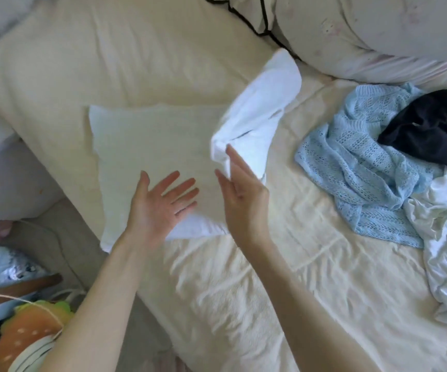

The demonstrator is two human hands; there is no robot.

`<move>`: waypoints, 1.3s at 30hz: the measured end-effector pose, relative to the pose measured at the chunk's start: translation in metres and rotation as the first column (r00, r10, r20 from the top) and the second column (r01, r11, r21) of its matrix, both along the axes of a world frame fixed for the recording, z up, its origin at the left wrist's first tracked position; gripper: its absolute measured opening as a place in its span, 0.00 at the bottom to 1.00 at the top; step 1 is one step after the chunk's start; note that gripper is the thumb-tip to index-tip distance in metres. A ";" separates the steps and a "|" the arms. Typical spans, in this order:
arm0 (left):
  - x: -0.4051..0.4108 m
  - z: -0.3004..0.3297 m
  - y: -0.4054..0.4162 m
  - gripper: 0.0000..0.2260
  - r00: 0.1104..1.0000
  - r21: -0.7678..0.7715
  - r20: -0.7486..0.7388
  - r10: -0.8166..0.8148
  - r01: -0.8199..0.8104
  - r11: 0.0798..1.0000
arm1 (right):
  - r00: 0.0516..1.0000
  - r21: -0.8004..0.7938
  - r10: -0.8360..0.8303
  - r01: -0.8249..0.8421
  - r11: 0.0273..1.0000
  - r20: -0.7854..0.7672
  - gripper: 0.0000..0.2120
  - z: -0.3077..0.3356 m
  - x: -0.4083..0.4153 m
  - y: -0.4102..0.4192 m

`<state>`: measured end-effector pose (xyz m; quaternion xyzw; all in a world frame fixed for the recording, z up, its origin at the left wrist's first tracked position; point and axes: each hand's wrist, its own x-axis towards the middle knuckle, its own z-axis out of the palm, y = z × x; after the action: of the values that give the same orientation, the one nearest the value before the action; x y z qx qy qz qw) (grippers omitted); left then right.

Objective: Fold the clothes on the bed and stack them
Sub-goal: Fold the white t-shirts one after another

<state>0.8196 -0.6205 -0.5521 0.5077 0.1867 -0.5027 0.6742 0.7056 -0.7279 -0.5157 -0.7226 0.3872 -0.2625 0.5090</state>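
Bed [243, 277] w/ laundry | white top [157, 146] mid-fold, flap raised | L hand [160, 202] spread | R hand [241, 194] flat, pushing flap over

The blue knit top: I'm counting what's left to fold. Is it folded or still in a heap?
Unfolded. The blue knit top lies crumpled on the bed, with a black garment partly on it.

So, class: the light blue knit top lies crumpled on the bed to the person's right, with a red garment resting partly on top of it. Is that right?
Not quite. The garment resting partly on the light blue knit top is black, not red; the head view shows it. The rest holds: the knit top lies crumpled on the bed to the person's right.
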 end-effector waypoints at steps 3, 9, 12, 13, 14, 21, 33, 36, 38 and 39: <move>0.049 0.017 0.048 0.37 0.999 -0.148 -0.040 -0.010 0.004 0.989 | 0.935 -0.296 0.349 -0.353 0.887 -0.069 0.09 -0.005 0.035 0.060; 0.061 -0.009 0.111 0.16 0.906 0.457 0.187 -0.380 0.262 0.850 | 0.491 -0.034 0.745 -0.844 0.535 -0.451 0.15 -0.058 0.031 0.128; 0.051 -0.029 0.125 0.16 0.902 0.470 0.174 -0.395 0.276 0.838 | 0.646 -0.201 0.599 -0.741 0.641 -0.473 0.09 -0.064 0.012 0.124; 0.049 -0.033 0.125 0.15 0.891 0.485 0.205 -0.405 0.268 0.833 | 0.727 -0.274 0.498 -0.658 0.701 -0.472 0.08 -0.065 0.006 0.117; 0.047 -0.036 0.125 0.13 0.877 0.506 0.259 -0.405 0.234 0.830 | 0.774 -0.310 0.408 -0.588 0.747 -0.484 0.09 -0.067 0.001 0.109; 0.042 -0.052 0.134 0.07 0.729 0.549 0.600 -0.330 -0.075 0.833 | 0.806 0.051 0.103 -0.091 0.995 -0.583 0.22 -0.073 -0.010 0.054; 0.035 -0.055 0.153 0.11 0.885 0.399 0.334 -0.323 0.178 0.899 | 0.958 0.884 0.104 0.199 0.424 -0.266 0.07 -0.077 -0.026 0.007; 0.033 -0.039 0.152 0.04 0.877 0.458 0.384 -0.290 0.092 0.884 | 0.962 0.863 0.034 0.225 0.452 -0.269 0.07 -0.064 -0.031 0.010; 0.025 -0.023 0.147 0.05 0.867 0.456 0.395 -0.303 0.101 0.884 | 0.961 0.845 0.017 0.236 0.480 -0.278 0.08 -0.050 -0.037 0.011; 0.018 -0.016 0.145 0.08 0.875 0.442 0.377 -0.306 0.120 0.889 | 0.956 0.835 0.003 0.254 0.489 -0.292 0.08 -0.043 -0.042 0.012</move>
<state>0.8380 -0.4751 -0.5679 0.7534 0.0727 -0.3990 0.5176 0.6638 -0.7164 -0.5583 -0.3671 0.5800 0.0253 0.7268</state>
